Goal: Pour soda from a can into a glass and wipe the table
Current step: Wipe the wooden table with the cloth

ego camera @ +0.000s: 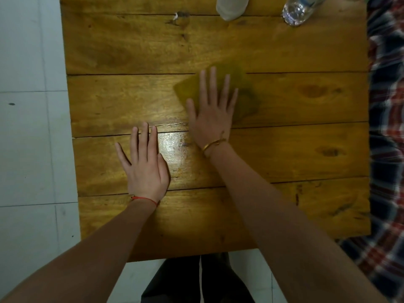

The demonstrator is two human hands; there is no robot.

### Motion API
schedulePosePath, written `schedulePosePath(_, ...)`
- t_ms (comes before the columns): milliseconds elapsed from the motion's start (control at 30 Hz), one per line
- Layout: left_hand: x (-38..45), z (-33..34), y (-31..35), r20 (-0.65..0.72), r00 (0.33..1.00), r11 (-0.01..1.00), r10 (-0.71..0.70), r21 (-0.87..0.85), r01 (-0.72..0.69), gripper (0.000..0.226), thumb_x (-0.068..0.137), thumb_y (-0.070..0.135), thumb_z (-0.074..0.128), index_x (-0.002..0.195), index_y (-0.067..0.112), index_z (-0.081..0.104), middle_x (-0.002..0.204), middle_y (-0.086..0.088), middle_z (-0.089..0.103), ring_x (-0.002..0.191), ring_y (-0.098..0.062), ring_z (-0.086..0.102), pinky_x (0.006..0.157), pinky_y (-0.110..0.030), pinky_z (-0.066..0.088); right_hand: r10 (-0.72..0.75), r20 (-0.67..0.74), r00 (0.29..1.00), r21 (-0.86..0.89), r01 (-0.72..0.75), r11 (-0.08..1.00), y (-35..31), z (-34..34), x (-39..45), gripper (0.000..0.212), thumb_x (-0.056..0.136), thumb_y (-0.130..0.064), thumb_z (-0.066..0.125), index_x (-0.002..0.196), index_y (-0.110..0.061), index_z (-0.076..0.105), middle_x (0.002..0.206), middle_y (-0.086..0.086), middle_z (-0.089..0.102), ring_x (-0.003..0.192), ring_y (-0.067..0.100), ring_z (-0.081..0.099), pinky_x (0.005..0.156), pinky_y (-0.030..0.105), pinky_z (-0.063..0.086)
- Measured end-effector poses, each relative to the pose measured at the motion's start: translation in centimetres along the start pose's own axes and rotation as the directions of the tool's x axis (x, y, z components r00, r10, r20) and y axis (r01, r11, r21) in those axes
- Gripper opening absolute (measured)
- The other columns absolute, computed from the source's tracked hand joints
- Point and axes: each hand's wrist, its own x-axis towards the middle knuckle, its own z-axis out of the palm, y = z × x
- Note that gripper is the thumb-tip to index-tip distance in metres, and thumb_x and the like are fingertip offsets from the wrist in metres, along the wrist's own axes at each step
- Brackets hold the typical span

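A yellow-green cloth point(242, 92) lies flat and motion-blurred near the middle of the wooden table point(295, 149). My right hand point(213, 110) presses on it with the fingers spread, palm down. To the left and nearer to me, my left hand point(145, 165) rests flat on the bare wood, fingers apart, holding nothing. At the far edge a white-grey can-like object point(231, 7) is cut off by the frame; I cannot tell whether it is the can. A clear glass or bottle point(295, 13) stands to its right. A wet sheen point(172, 145) shows between my hands.
White floor tiles point(30, 106) run along the table's left edge. A plaid fabric point(387, 127) borders the right edge. A small white scrap point(175, 16) lies near the far edge. My dark trouser legs point(196, 281) stand at the near edge.
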Motion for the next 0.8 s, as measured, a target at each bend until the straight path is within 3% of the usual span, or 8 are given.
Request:
schedulePosePath(133,-0.1,-0.1,0.0,-0.017,1.000,0.999,0.010,-0.030,-0.011,0.062,0.097,0.021,0.029,0.156,0.019,0.011,0.164,0.001,0.007,0.152,-0.019,0.001,0.117,-0.063,0.000,-0.165,0.061,0.984,0.004,0.165,0.986,-0.4,0.8,-5.2,0.065,0.100,-0.054,0.022,0.156,-0.023,0.009,0.165,0.002,0.003,0.151,0.031,-0.003,0.120,0.054,0.005)
schedulePosePath(267,-0.3,-0.1,0.0,-0.032,0.999,0.999,0.015,-0.049,-0.016,0.061,0.097,0.021,0.030,0.156,0.019,0.013,0.164,0.002,0.008,0.152,-0.017,0.001,0.118,-0.061,-0.001,-0.225,0.115,0.968,-0.027,0.230,0.973,3.1,0.5,-9.7,0.065,0.101,-0.055,0.022,0.156,-0.026,0.004,0.165,-0.001,-0.002,0.151,0.028,-0.007,0.121,0.052,0.004)
schedulePosePath(333,-0.3,-0.1,-0.1,-0.033,0.999,0.998,0.012,-0.055,-0.014,0.061,0.097,0.022,0.029,0.156,0.020,0.013,0.164,0.002,0.008,0.152,-0.016,0.000,0.118,-0.061,-0.001,-0.198,0.115,0.973,-0.028,0.203,0.979,6.0,0.1,-11.4,0.065,0.100,-0.054,0.024,0.156,-0.027,0.004,0.165,-0.002,-0.002,0.151,0.027,-0.008,0.122,0.051,0.003)
schedulePosePath(500,-0.4,0.0,0.0,-0.017,1.000,0.998,0.002,-0.065,-0.003,0.059,0.099,0.026,0.024,0.156,0.019,0.009,0.165,0.001,0.006,0.152,-0.018,-0.002,0.117,-0.063,-0.002,0.031,0.070,0.997,-0.065,-0.027,0.998,12.5,-1.0,-12.8,0.066,0.100,-0.053,0.024,0.156,-0.027,0.002,0.165,-0.002,-0.002,0.151,0.027,-0.007,0.122,0.051,0.001)
schedulePosePath(667,-3.6,-0.9,0.8,-0.052,0.999,0.983,-0.003,-0.184,-0.006,0.057,0.100,0.027,0.021,0.156,0.018,0.012,0.165,0.001,0.007,0.152,-0.017,-0.001,0.117,-0.061,-0.003,0.234,0.020,0.972,0.041,-0.235,0.971,8.8,-0.1,-12.8,0.064,0.101,-0.050,0.023,0.156,-0.024,0.004,0.165,0.001,-0.001,0.151,0.031,-0.007,0.120,0.057,0.000)
schedulePosePath(733,-5.7,-1.1,1.0,-0.058,0.998,0.973,-0.027,-0.231,0.013,0.056,0.101,0.028,0.020,0.156,0.019,0.013,0.164,0.001,0.008,0.152,-0.016,-0.001,0.118,-0.060,-0.003,0.168,0.034,0.985,0.049,-0.169,0.984,6.5,0.4,-13.9,0.065,0.100,-0.050,0.024,0.156,-0.023,0.005,0.165,0.002,0.000,0.151,0.032,-0.006,0.120,0.057,-0.001)
schedulePosePath(800,-7.7,-1.1,1.0,-0.054,0.997,0.965,-0.057,-0.258,0.041,0.055,0.102,0.028,0.019,0.156,0.019,0.013,0.164,0.002,0.008,0.152,-0.016,-0.002,0.118,-0.059,-0.004,0.010,0.071,0.997,0.022,-0.011,1.000,4.6,0.9,-15.7,0.065,0.100,-0.051,0.023,0.156,-0.023,0.005,0.165,0.002,-0.001,0.151,0.032,-0.006,0.120,0.056,0.000)
